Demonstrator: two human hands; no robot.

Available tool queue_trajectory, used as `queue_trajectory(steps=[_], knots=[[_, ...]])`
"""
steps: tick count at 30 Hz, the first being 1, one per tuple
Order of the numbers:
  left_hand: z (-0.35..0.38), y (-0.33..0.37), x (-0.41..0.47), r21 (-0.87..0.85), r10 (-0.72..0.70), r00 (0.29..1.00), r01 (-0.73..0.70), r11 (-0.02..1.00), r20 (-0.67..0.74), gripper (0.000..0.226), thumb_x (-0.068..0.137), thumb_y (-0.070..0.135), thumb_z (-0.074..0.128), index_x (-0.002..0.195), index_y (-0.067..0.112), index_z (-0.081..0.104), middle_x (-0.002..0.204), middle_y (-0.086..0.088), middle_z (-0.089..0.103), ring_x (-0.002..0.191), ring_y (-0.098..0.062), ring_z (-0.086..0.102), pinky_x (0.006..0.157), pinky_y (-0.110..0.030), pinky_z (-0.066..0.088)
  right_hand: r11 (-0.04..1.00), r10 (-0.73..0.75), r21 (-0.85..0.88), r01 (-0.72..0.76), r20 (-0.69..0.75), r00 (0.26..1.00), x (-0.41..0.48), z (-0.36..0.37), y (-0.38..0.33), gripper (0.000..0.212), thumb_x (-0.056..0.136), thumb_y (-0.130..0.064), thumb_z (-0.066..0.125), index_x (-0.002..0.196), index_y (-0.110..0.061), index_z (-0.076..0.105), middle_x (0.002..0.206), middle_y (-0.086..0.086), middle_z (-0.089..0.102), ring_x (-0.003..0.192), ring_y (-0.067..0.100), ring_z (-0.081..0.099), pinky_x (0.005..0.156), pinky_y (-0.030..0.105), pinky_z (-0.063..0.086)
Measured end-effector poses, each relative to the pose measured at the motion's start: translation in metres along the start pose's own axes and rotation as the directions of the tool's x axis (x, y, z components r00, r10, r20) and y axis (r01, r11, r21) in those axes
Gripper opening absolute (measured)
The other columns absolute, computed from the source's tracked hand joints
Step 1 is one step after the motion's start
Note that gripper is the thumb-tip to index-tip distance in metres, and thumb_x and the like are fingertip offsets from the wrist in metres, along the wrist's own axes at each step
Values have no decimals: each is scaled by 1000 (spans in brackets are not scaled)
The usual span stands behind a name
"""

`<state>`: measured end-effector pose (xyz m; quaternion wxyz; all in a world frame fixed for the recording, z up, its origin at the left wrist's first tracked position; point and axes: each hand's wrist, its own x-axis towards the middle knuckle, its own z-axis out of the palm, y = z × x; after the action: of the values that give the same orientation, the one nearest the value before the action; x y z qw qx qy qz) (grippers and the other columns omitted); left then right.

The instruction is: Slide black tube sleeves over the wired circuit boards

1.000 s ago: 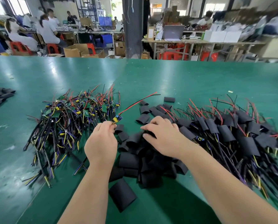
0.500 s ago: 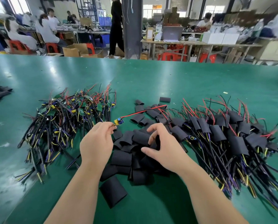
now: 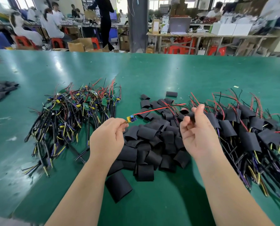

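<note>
A small yellow-and-blue wired circuit board (image 3: 131, 119) and a short black tube sleeve (image 3: 187, 112), both held up and apart.

The board trails thin red and black wires off to the right and is pinched at its near end by the left hand (image 3: 106, 141). The sleeve, partly hidden by fingers, is pinched in the right hand (image 3: 199, 132), a clear gap away. Beneath them a heap of loose flattened black sleeves (image 3: 152, 141) lies on the green tabletop (image 3: 152, 75). A tangle of bare boards with black, red, yellow and purple wires (image 3: 74, 115) lies to the left. A pile of boards already wearing sleeves (image 3: 250, 131) lies to the right.
</note>
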<state>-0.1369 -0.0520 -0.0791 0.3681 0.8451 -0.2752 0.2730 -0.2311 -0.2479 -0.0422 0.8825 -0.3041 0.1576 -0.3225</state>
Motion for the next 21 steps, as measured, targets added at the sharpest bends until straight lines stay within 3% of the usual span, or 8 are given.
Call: queue_trajectory(steps=[7, 15, 19, 21], knots=[[-1, 3, 1, -9, 16, 1000, -16, 1000, 23, 20, 87, 16, 52, 87, 12, 72, 76, 7, 66, 69, -16, 59, 56, -30, 48, 992, 26, 127, -27, 11, 1000, -3, 2, -6, 30, 68, -35, 69, 85, -13, 57, 76, 1, 50, 52, 5, 55, 53, 14, 47], [-2, 5, 1, -20, -4, 999, 5, 1000, 38, 22, 87, 17, 50, 87, 12, 72, 76, 6, 66, 69, -17, 60, 57, -32, 49, 981, 55, 166, -103, 270, 961, -6, 4, -8, 25, 76, -34, 61, 92, -16, 58, 87, -1, 69, 43, 1, 40, 49, 11, 39], [-2, 5, 1, -25, -34, 999, 35, 999, 34, 21, 87, 16, 50, 86, 13, 71, 75, 8, 64, 68, -14, 57, 56, -31, 47, 983, 49, 141, -115, 403, 914, -8, 5, -10, 59, 54, -30, 88, 102, -13, 58, 89, 3, 72, 39, 0, 39, 47, 10, 36], [-3, 5, 1, -23, -37, 999, 38, 999, 35, 21, 87, 17, 51, 86, 13, 72, 75, 7, 65, 68, -14, 57, 57, -30, 47, 986, 48, 121, -110, 427, 903, -8, 4, -11, 67, 50, -28, 92, 105, -12, 58, 90, 6, 72, 38, 0, 39, 47, 10, 36]])
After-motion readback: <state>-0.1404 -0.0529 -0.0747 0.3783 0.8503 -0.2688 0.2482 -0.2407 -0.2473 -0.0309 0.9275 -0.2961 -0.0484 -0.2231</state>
